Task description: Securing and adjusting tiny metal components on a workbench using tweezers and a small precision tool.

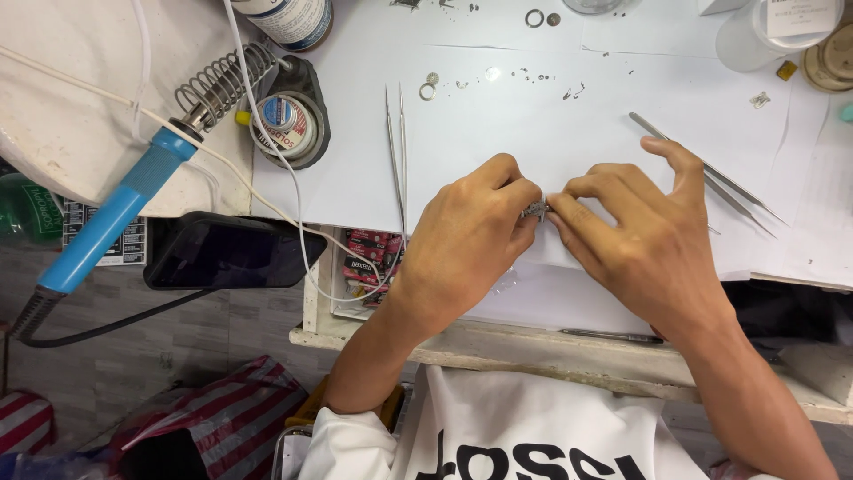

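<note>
Your left hand (469, 233) and right hand (641, 233) pinch a small metal part (536, 210) between fingertips over the white paper (498, 124). The step appears to be fine fitting; the next move likely calls for steady grip, with the tweezers (396, 151) near

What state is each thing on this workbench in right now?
Small metal part: pinched between both hands.
Left hand: closed on the part.
Right hand: fingertips on the part.
Soldering iron: resting in its coil stand.
Tweezers: lying unused.
Phone: screen dark.
</note>
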